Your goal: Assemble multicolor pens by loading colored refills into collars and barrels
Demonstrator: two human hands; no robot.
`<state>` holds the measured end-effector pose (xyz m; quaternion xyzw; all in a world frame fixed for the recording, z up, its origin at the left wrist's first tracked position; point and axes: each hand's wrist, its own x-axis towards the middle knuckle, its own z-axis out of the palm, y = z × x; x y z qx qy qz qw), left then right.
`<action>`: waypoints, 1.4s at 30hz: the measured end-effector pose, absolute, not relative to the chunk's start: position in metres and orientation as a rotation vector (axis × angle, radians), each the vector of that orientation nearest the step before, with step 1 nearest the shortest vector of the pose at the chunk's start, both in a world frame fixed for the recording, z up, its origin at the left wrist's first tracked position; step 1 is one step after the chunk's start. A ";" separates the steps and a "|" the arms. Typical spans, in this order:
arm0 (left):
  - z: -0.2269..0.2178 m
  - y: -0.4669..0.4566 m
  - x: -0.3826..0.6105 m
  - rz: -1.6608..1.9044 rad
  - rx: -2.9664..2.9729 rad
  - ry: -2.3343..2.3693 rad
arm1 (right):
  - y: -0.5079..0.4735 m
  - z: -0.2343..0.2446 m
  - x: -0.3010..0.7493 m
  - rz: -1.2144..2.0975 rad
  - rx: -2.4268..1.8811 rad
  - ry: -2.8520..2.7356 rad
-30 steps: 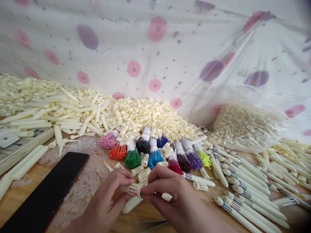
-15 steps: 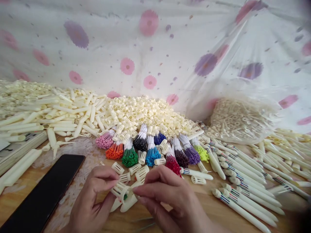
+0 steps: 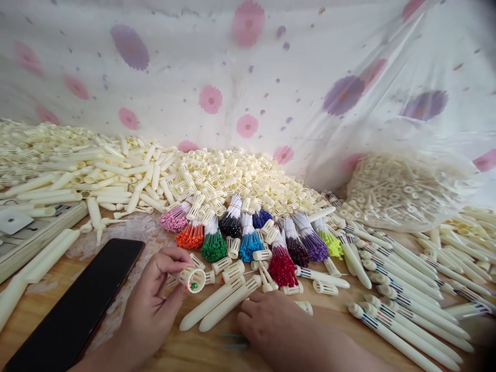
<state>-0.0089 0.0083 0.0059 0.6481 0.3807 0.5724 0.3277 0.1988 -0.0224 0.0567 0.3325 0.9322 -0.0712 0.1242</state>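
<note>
My left hand (image 3: 155, 297) pinches a cream slotted pen sleeve (image 3: 192, 280), its round open end turned towards me. A green tip shows inside the sleeve, and a bit of red shows at its side. Low over the table, my right hand (image 3: 273, 320) has curled fingers; their tips are hidden, so I cannot make out what they hold. Just left of it lie two cream pen barrels (image 3: 222, 307) side by side. Small cream pointed pieces (image 3: 266, 276) sit just beyond its fingers. Bundles of coloured refills, such as the green refills (image 3: 214, 245) and red refills (image 3: 282, 263), fan out behind.
A black phone (image 3: 77, 305) lies at the left, near a power strip (image 3: 42, 232). Slotted sleeves (image 3: 236, 173) are heaped at the back. Multicolour pens (image 3: 403, 330) lie in rows at the right, below a clear bag of small parts (image 3: 411, 191). A flowered sheet (image 3: 174, 67) hangs behind.
My right hand has left the sleeve's open end and moved down and right to the table. My left hand still holds the sleeve, now slightly higher. The view has shifted slightly.
</note>
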 end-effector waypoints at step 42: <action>0.007 0.007 -0.007 1.164 2.087 0.978 | -0.016 0.092 0.219 0.145 1.108 3.410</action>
